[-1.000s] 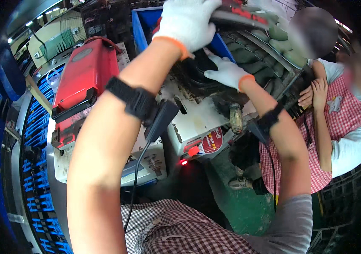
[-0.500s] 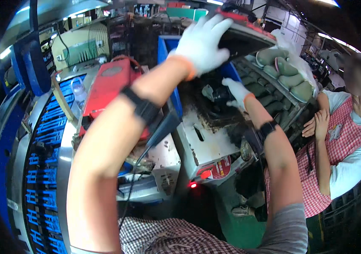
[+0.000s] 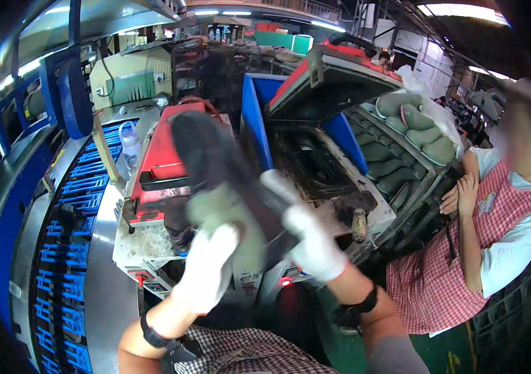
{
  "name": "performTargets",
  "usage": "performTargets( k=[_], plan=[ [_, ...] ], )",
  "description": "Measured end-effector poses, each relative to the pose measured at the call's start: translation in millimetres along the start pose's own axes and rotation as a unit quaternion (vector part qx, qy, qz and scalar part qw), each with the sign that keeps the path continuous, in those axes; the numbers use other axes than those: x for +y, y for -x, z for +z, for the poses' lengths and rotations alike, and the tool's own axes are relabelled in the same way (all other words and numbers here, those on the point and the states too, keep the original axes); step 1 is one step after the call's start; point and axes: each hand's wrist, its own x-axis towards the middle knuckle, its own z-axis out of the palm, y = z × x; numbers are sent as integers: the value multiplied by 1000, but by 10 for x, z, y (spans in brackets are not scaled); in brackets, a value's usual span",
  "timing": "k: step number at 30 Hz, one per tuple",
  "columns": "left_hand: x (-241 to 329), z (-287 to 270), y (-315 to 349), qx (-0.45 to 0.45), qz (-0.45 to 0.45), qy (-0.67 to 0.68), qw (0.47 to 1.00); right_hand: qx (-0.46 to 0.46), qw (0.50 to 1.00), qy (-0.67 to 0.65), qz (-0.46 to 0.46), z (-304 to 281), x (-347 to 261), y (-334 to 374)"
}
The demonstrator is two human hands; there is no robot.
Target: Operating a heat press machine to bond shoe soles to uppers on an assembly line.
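Blurred by motion, a black and grey-green shoe [image 3: 231,193] slants in front of me, its dark end up and to the left. My left hand [image 3: 209,265], in a white glove, grips its grey-green lower part. On the shoe's right side, my gloved right hand [image 3: 312,240] holds the dark part, fingers stretched along it. Beyond stands a press with its red-topped lid [image 3: 340,81] raised. Its dark bed [image 3: 315,159] lies between blue side panels [image 3: 258,106].
A second red-covered machine [image 3: 166,143] stands to the left, beside a conveyor with blue slats [image 3: 60,271] and a clear bottle [image 3: 129,140]. At right, a rack holds several grey-green shoe-shaped pieces [image 3: 418,118]. A person in a red checked apron [image 3: 446,249] stands close by.
My left hand has come down from the raised lid. My right hand has left the press bed. Both are now nearer to me with the shoe between them.
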Motion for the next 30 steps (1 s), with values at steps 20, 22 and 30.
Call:
performTargets(
  k=[20,22,30],
  plan=[
    [931,-2448,2182,492,177,-85,848,-13,760,615,-209,419,1284,-330],
    [982,-2622,2316,501,183,-148,833,8,801,562,-205,530,1223,-345],
    [1048,-3489,2493,546,192,40,814,76,845,492,-196,402,1507,-277]
  ],
)
